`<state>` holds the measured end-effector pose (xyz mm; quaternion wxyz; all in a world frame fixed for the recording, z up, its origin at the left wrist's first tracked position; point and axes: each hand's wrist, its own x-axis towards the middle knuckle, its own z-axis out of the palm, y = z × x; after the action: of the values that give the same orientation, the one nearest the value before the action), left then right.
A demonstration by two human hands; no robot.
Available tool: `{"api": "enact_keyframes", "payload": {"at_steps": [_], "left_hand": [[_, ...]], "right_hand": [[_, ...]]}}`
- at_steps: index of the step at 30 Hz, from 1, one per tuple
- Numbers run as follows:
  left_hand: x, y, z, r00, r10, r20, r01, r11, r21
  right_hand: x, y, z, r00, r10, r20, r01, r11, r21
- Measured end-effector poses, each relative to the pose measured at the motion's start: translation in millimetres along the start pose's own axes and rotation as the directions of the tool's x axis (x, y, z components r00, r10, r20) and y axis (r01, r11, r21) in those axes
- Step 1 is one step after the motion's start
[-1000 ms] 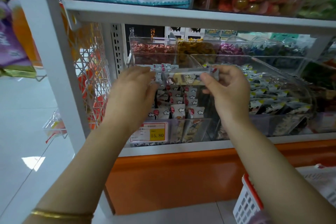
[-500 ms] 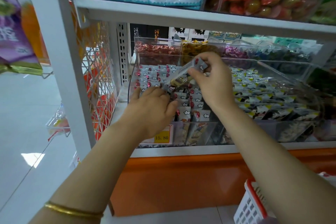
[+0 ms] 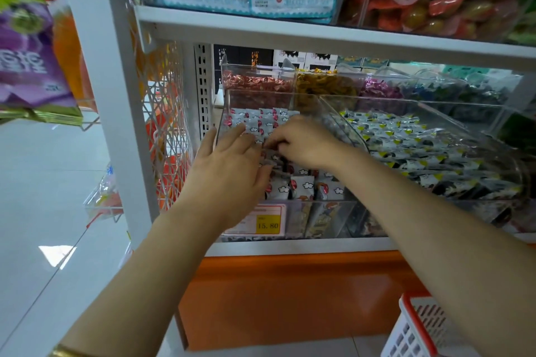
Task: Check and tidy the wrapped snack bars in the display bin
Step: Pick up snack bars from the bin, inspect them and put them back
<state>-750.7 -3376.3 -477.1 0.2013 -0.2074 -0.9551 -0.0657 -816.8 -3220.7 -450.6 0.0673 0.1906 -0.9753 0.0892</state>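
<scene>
Tucking a snack bar (image 3: 271,155) into the display bin (image 3: 224,113), I judge. Right hand (image 3: 304,142) has its grip curled, pinching the bar's right end. Left hand (image 3: 232,165) lies flat, fingers straight on the packed bars (image 3: 301,187) just beside it. The bar's long axis runs left-right between the hands, right nearer. I can't make out the fingertips or most of the wrapper: hidden, blurred.

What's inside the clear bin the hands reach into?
Rows of wrapped snack bars with cloud prints fill the clear bin. The left hand and right hand hide the middle ones.
</scene>
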Motion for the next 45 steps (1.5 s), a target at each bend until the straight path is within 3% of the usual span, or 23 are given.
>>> {"api": "enact_keyframes", "payload": {"at_steps": [3,5,9,12,14,16,20,24,28,32,37,41,43,45], "left_hand": [[-0.9,-2.5,6.7,0.999,-0.018,0.05,0.018,1.0,-0.002],[-0.3,-3.3,8.4,0.998,-0.024,0.055,0.025,0.999,-0.027],[0.9,-3.8,9.2,0.998,-0.035,0.052,0.039,0.996,-0.078],[0.7,-3.6,8.0,0.999,-0.03,0.041,0.034,0.994,-0.105],[0.0,-4.4,6.8,0.999,-0.027,0.032,0.031,0.991,-0.132],[-0.2,-5.0,6.2,0.999,-0.02,0.025,0.023,0.99,-0.143],[-1.4,-4.1,5.3,0.999,-0.031,0.009,0.032,0.987,-0.155],[-3.4,-2.3,1.2,0.997,-0.043,-0.071,0.03,0.984,-0.178],[-5.5,-0.1,-6.3,0.981,-0.066,-0.18,0.025,0.975,-0.221],[-7.9,-0.2,-6.7,0.977,-0.078,-0.196,0.03,0.971,-0.239],[-11.5,3.4,-7.3,0.971,-0.065,-0.231,0.002,0.966,-0.26],[-12.8,9.7,-11.4,0.957,-0.125,-0.261,0.025,0.934,-0.358],[-11.9,14.4,-12.8,0.948,-0.175,-0.266,0.042,0.897,-0.439],[-11.3,19.2,-13.4,0.95,-0.239,-0.202,0.088,0.823,-0.562]], "right_hand": [[10.1,3.7,-9.0,0.974,0.112,-0.198,-0.062,0.968,0.244],[19.3,7.9,-8.1,0.958,0.114,-0.265,-0.075,0.985,0.154],[33.8,5.7,3.8,0.988,0.048,-0.145,-0.071,0.985,-0.154],[36.1,3.1,7.2,0.987,0.036,-0.154,-0.068,0.976,-0.206],[34.4,4.2,5.2,0.991,0.045,-0.128,-0.063,0.988,-0.144],[31.0,5.4,-0.6,0.987,0.073,-0.144,-0.07,0.997,0.027],[17.8,1.6,-11.6,0.936,0.146,-0.321,-0.031,0.94,0.339],[-2.6,0.7,-1.5,0.962,0.101,-0.256,-0.015,0.948,0.318],[-16.5,-0.7,0.7,0.888,0.162,-0.431,0.021,0.921,0.39],[-28.2,-5.3,2.4,0.92,0.071,-0.385,0.06,0.946,0.318],[-44.0,-9.2,-8.7,0.777,0.221,-0.589,0.053,0.91,0.411],[-69.8,-11.3,-17.1,0.633,0.368,-0.681,0.126,0.819,0.56],[-83.8,-11.2,-17.7,0.619,0.486,-0.617,0.169,0.684,0.709],[-96.1,-11.4,-13.5,0.662,0.58,-0.474,0.205,0.468,0.86]]}}
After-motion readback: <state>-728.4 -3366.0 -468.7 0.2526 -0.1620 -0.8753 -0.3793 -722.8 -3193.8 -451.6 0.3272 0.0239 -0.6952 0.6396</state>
